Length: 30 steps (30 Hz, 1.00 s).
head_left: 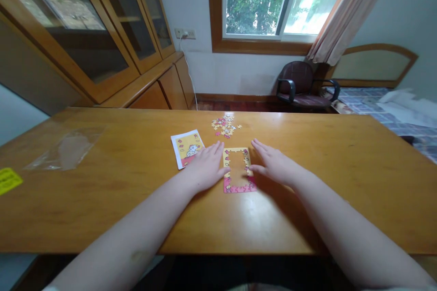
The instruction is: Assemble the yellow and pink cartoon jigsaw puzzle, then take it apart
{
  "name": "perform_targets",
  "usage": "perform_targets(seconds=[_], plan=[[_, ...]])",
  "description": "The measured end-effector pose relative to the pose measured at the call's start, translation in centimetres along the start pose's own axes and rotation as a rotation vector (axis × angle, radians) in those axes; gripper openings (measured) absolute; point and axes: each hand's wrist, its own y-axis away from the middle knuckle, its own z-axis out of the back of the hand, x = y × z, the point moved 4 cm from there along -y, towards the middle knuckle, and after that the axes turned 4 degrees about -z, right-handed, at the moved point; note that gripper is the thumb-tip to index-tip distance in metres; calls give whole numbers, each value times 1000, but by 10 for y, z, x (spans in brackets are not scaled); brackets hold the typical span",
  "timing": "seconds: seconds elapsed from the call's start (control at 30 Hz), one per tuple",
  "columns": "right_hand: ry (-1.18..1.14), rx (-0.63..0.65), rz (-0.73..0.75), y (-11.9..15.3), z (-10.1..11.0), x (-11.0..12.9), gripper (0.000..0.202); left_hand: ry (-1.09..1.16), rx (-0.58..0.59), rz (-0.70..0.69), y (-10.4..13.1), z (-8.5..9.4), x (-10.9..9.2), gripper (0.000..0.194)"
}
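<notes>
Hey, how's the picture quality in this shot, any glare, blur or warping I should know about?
Head view: daylight from the window blows out its right pane; a pale sheen lies on the table near the puzzle frame. Wide-lens warping bows the cabinet and stretches both forearms. Left hand and right hand look sharp; the loose pieces are too small to read.

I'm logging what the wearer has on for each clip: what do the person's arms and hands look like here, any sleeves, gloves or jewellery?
Both forearms are bare up to the picture's lower edge, with no sleeves in view. The left hand and right hand wear no gloves, and no rings, watch or bracelet show.
</notes>
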Motion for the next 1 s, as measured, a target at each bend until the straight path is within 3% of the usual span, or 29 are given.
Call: perform_targets(seconds=[0.17,0.27,0.7,0.87,1.0], plan=[[-89,-25,120,-15,-17,-12,74,87,112,-169,-14,-30,4,90],[-93,-11,131,-16,-26,-24,71,113,156,-233,-14,-38,14,93],[-40,8,130,-16,-29,-22,69,99,103,-256,-16,-33,30,89],[-89,-4,144,-16,-26,-21,67,113,52,-290,-16,-29,29,75],[-159,-25,242,-13,-20,-15,58,139,26,-359,-14,-22,24,58]])
